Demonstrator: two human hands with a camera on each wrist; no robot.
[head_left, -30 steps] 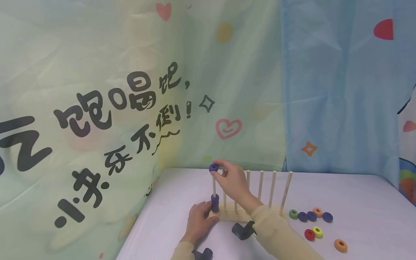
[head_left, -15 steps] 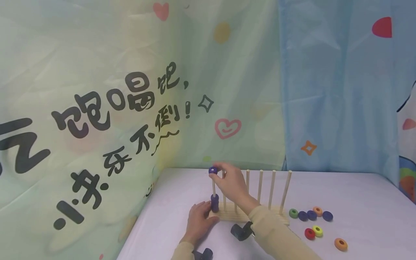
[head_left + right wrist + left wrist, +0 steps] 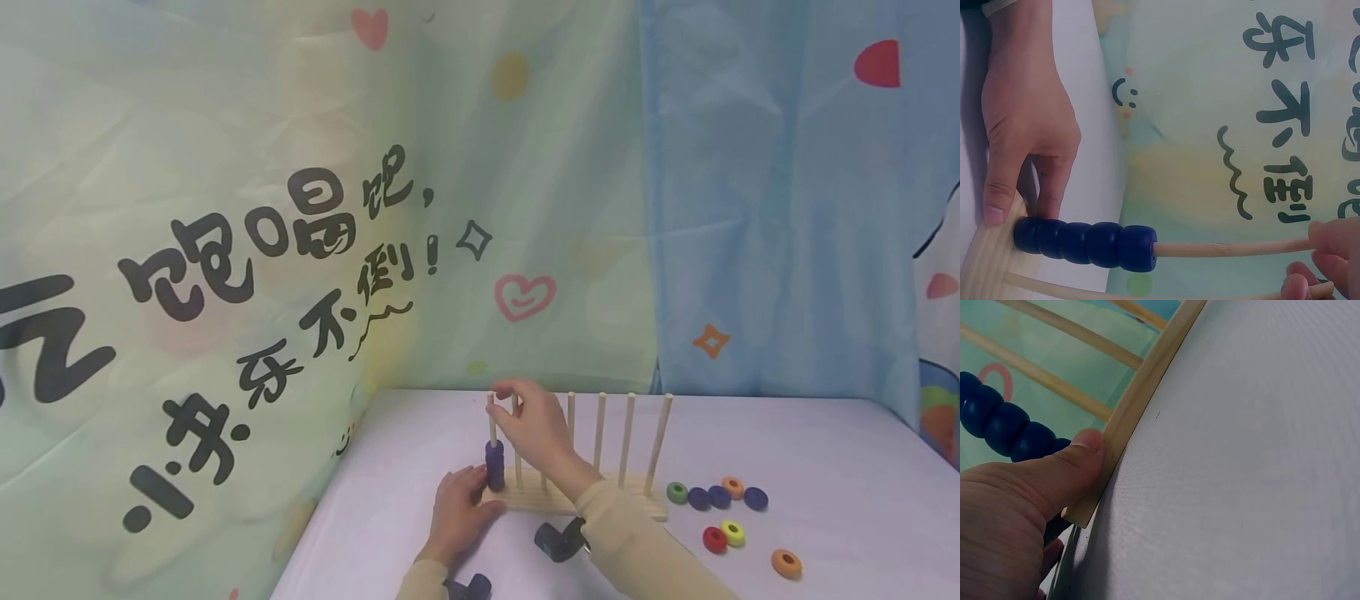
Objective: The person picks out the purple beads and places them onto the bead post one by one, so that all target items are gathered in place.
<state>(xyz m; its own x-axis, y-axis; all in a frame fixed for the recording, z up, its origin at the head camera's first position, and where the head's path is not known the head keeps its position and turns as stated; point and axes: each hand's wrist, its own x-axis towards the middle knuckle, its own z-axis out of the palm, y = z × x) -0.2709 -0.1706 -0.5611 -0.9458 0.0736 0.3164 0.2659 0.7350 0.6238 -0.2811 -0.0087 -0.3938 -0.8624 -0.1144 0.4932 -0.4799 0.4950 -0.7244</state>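
A wooden bead rack (image 3: 592, 500) with a row of upright pegs stands on the table. Several dark blue beads (image 3: 1100, 244) are stacked at the bottom of its leftmost peg (image 3: 492, 425); the rest of that peg is bare. My left hand (image 3: 459, 510) holds the left end of the base, its thumb (image 3: 1082, 456) pressed on the front edge beside the lowest beads. At the top of the same peg is my right hand (image 3: 536, 427), holding no bead, with thumb and index finger parted around the peg tip. The right forearm hides part of the base.
Loose beads lie right of the rack: a green one (image 3: 677, 492), several dark blue (image 3: 756, 499), a red one (image 3: 715, 540), a yellow one (image 3: 732, 533) and orange ones (image 3: 787, 564). Printed curtains (image 3: 585, 208) hang behind the table. A black device (image 3: 558, 542) sits at my right wrist.
The dark blue bead that my right hand pinched at the peg's top was let go and slid down onto the stack, which is taller. My left hand has stayed in place.
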